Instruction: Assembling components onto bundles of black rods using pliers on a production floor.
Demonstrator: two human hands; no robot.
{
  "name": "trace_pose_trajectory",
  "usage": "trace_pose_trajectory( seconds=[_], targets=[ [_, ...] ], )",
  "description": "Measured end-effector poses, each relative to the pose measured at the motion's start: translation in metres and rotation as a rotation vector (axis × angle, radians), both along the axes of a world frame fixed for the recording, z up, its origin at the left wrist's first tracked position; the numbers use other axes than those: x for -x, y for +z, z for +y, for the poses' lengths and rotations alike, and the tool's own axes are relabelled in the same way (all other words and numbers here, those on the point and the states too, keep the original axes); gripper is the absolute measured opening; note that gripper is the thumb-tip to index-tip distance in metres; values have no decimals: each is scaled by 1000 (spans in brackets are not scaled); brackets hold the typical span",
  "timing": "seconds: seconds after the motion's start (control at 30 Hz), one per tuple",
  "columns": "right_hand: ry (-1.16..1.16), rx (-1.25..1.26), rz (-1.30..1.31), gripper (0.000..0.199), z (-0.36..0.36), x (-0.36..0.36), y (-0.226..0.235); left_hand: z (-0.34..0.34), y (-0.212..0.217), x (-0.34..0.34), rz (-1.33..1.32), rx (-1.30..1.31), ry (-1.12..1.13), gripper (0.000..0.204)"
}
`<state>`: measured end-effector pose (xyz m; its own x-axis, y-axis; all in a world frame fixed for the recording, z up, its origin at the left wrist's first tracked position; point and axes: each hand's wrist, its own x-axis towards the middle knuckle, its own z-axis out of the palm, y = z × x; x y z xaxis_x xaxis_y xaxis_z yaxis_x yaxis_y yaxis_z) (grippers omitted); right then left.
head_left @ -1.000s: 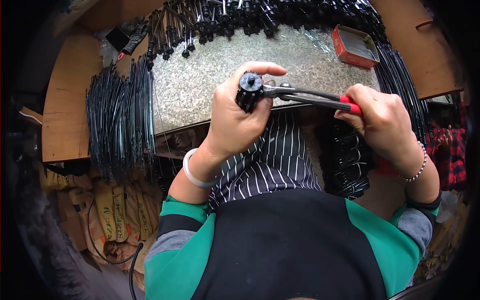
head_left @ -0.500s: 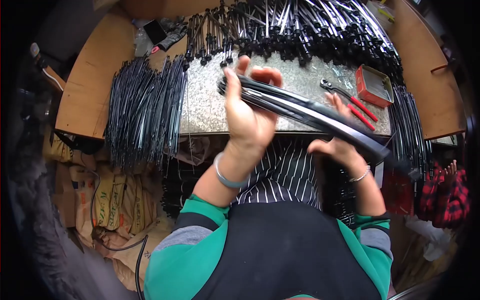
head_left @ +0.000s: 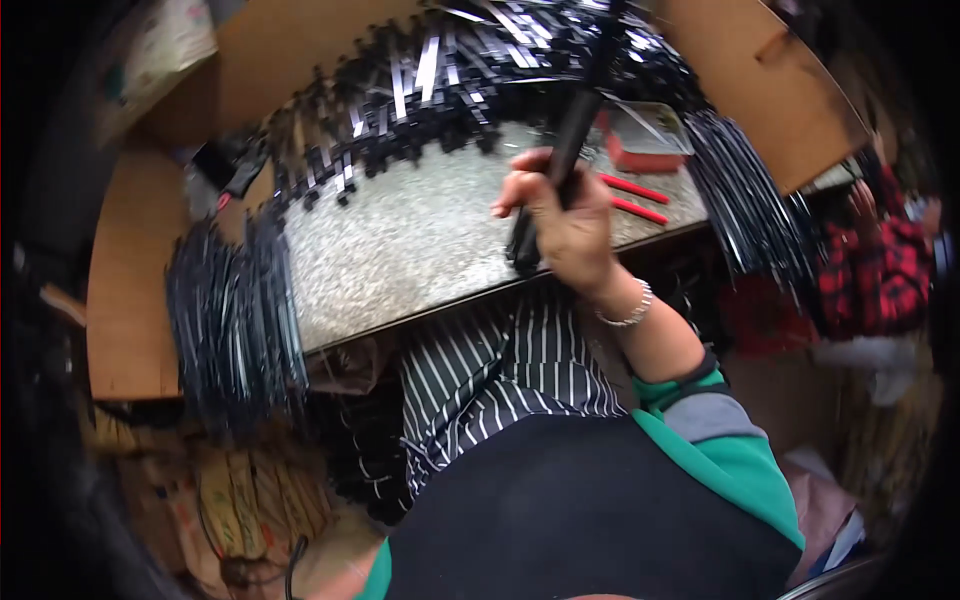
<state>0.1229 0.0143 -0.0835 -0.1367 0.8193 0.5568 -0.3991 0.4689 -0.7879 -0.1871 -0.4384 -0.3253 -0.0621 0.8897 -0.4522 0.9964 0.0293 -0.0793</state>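
Note:
My right hand (head_left: 572, 222) is closed around a bundle of long, thin black rods (head_left: 577, 128). The bundle stands steeply over the right half of the speckled worktop (head_left: 390, 250), its lower end near the front edge and its upper end reaching the top of the view. Motion blurs its details. Only a blurred bit of my left arm shows at the bottom left; the left hand itself is out of view. Just right of my right hand lie red-handled pliers (head_left: 640, 210), their jaws hidden behind the hand and bundle.
Black-and-silver rod parts (head_left: 440, 90) are heaped along the back. Thin black strips overhang the table at the left (head_left: 235, 320) and right (head_left: 745, 190). A red open box (head_left: 645, 160) stands behind the pliers. At far right, another person's red-checked sleeve (head_left: 875, 285) shows.
My left hand has let go of the bundle and dropped out of view to the lower left. My right hand now grips the bundle and has swung it upright. The whole view has turned.

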Motion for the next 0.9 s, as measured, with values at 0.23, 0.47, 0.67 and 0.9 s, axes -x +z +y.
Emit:
trace_pose_trajectory(
  seconds=[0.23, 0.47, 0.67, 0.9],
  targets=[
    [-44, -84, -29, 15, 24, -34, -19, 82, -42, -17, -101, 114, -211, 21],
    [-113, -144, -146, 14, 27, -57, -27, 110, -54, -45, -157, 235, -266, 20],
    [-140, -186, -117, 14, 30, -73, -36, 114, -57, -66, -180, 348, -265, 19],
    [-119, -181, -86, 14, 30, -65, -44, 106, -44, -68, -197, 473, -195, 19]
  ],
)
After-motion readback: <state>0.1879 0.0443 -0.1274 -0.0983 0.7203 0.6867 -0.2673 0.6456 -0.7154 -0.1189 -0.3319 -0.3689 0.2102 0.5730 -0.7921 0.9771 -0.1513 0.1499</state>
